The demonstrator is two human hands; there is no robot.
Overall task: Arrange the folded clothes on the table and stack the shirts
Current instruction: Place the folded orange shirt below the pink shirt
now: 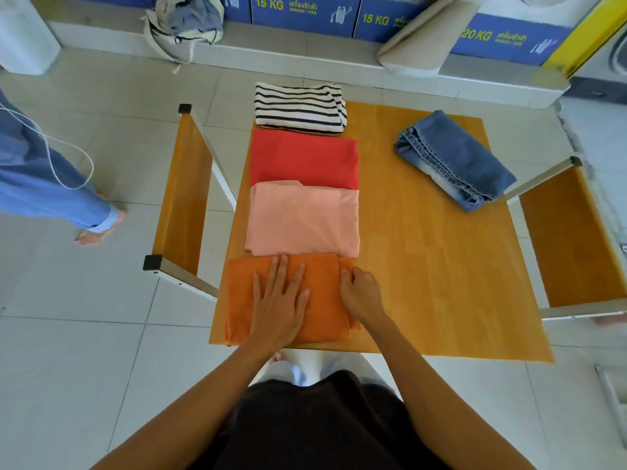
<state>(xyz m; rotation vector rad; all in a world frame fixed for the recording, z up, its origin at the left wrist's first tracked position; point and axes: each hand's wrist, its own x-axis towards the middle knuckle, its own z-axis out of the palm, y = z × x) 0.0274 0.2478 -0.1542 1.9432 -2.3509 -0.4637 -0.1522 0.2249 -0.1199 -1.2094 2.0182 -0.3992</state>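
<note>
- Nearest item: orange shirt (288, 296), folded, lying at the near left edge of the table (424, 266).
- Left hand (280, 300) lies flat on top of the orange shirt, fingers straight and slightly spread, pressing down; it grasps nothing.
- Right hand (361, 295) sits at the shirt's right edge, fingers curled in on the fold there; it appears to pinch the cloth, though the fingertips are partly hidden.
- Next out: pink shirt (302, 220), folded, its near edge touching or just overlapping the orange one.
- Beyond it: red shirt (303, 159), folded, partly covered by the pink one's far edge.
- Farthest in the row: striped shirt (300, 108), folded, overhanging the table's far edge.
- Folded jeans (454, 159) lie well apart, toward the far right of the table.
- Handling assessment: the shirts look light, soft and limp; a one-corner lift would likely undo the fold. Recommended hold is both hands slid under opposite side edges, lifting level. The jeans are judged heavier and stiffer.
- Status assessment: shirts lie in a row, not yet stacked.
</note>
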